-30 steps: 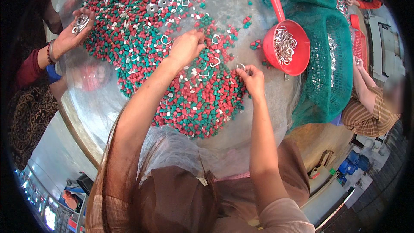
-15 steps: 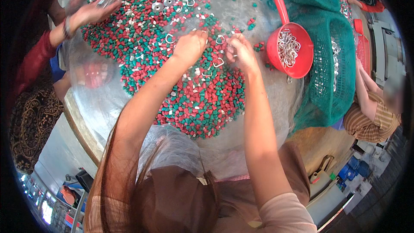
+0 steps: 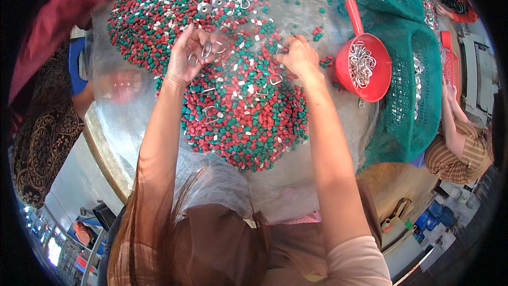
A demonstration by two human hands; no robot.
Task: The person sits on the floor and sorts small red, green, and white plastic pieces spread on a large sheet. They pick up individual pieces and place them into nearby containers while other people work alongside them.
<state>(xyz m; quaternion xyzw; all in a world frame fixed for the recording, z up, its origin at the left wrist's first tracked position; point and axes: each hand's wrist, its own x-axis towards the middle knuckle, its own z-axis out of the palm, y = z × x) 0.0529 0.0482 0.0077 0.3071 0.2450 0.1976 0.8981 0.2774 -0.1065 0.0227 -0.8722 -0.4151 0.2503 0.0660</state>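
At eleven o'clock, our left hand (image 3: 191, 53) holds metal rings (image 3: 207, 49) in half-curled fingers; at one, our right hand (image 3: 300, 58) bends its fingers near red-and-green pellets (image 3: 254, 114), whether pinching we cannot tell. Rings seem light, stiff, slippery: grip curved rims.

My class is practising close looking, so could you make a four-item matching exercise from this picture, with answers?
Column 1
1. Left hand
2. Right hand
3. Long-handled pan
4. Small pieces

Column 2
A. Heaped across the table, mostly red and green
B. Back showing, fingers bent, over the pile's right side
C. All red, with metal loops inside
D. Palm showing, with metal rings at the fingers

Pairs: 1-D, 2-B, 3-C, 4-A
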